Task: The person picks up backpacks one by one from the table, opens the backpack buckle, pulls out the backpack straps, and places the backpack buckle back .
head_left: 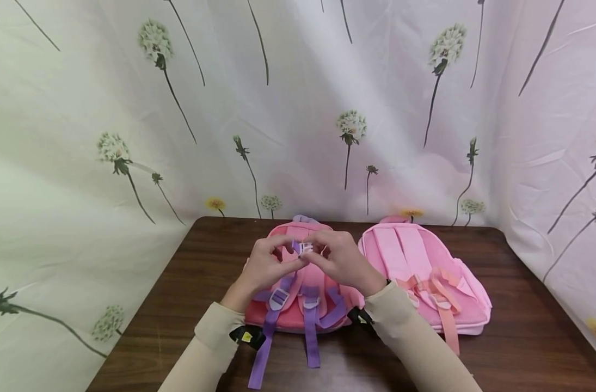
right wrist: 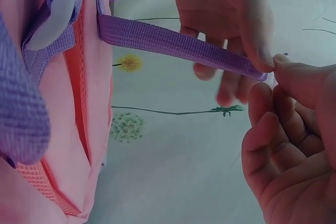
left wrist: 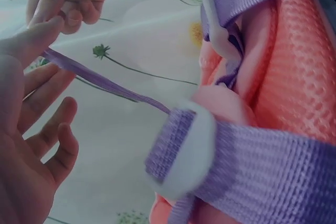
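Being pinched above coral backpack (head_left: 305, 280): white buckle (head_left: 305, 248) on purple strap (right wrist: 178, 44), between thumbs and forefingers of left hand (head_left: 267, 262) and right hand (head_left: 345, 259), remaining fingers being held bent. Pink backpack (head_left: 403, 253) being supported by brown table (head_left: 180, 305), just right of coral backpack.

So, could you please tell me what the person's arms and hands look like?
The left sleeve and right sleeve are plain, cream-coloured and long, ending near the wrists. A black wrist camera with a yellow marking sits at the left cuff; black gear also shows by the right. The left hand and right hand wear no gloves.
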Demonstrator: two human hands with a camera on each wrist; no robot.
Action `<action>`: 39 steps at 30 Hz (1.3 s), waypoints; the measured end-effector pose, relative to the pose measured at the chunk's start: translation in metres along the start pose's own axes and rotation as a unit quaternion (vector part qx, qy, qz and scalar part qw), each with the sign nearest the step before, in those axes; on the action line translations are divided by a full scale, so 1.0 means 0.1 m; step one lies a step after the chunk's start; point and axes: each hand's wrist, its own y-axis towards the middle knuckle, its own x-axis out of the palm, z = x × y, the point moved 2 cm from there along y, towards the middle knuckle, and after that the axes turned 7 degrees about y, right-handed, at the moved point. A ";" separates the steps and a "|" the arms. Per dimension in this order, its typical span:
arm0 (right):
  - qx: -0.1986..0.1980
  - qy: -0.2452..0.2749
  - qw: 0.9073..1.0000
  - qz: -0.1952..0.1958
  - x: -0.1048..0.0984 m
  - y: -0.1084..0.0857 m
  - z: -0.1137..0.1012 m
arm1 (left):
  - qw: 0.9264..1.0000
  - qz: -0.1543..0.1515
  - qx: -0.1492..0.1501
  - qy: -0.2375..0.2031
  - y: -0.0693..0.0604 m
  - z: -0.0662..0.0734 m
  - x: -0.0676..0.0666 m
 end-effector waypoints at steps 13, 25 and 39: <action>-0.009 -0.021 1.000 0.006 -0.02 0.01 0.00 | 1.000 0.013 0.014 0.013 0.07 0.05 0.02; -0.007 -0.006 1.000 0.014 -0.02 0.01 -0.02 | 0.999 0.019 0.027 -0.009 0.06 0.05 0.01; -0.002 0.013 0.999 0.033 -0.02 0.02 -0.03 | 0.999 0.019 0.034 -0.023 0.05 0.06 -0.03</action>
